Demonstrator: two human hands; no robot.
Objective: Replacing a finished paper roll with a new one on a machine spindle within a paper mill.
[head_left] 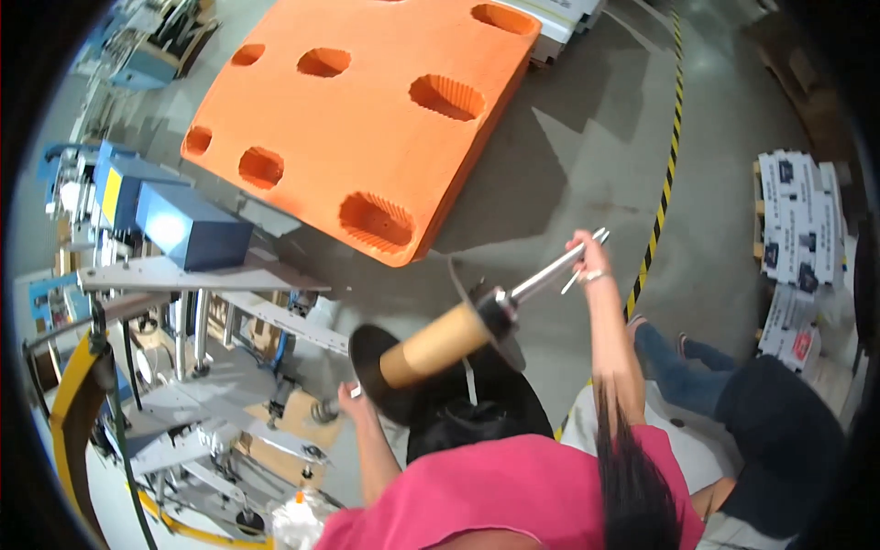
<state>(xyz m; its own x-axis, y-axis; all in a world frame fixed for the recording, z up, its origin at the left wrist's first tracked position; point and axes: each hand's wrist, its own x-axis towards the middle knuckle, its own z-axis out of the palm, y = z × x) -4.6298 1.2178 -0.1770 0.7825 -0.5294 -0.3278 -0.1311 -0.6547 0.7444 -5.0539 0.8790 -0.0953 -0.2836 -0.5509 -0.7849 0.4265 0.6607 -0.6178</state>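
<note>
Both grips look closed on the metal shaft [548,278], left hand [353,401] at one end, right hand [591,259] at the other, and I'd share the weight evenly so the brown roll [435,350] between them, held above the floor [596,192], rides level.

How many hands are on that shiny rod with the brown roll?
2: the left hand holds the rod at its left end, and the right hand grips its right end.
</note>
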